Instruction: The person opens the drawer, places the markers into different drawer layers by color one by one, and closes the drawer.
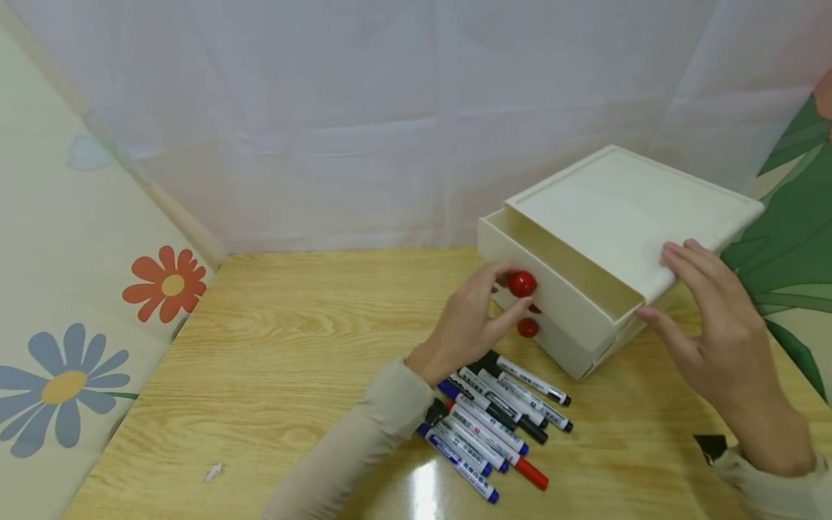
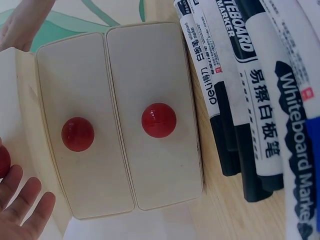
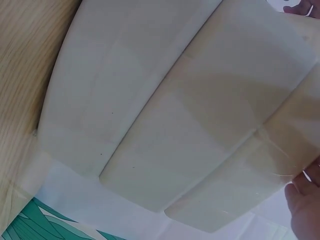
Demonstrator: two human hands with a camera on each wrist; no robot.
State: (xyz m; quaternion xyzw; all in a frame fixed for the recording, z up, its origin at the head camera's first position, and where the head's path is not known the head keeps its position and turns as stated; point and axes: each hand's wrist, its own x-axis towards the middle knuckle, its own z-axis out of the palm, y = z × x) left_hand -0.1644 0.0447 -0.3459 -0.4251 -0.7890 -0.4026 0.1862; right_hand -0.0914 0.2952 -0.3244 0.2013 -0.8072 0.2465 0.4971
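Note:
A cream drawer cabinet stands angled on the table, its top drawer pulled partly out. The inside I can see is bare. My left hand pinches the red knob of that drawer between thumb and fingers. Below it, two shut drawers with red knobs show in the left wrist view. My right hand rests on the cabinet's near right edge, fingers laid on the top and thumb by the front corner. In the right wrist view the cabinet's plain side fills most of the picture.
Several whiteboard markers with black, blue and red caps lie in a loose pile before the cabinet, partly under my left wrist. A white scrap lies on the table at left. A small black piece is near my right sleeve.

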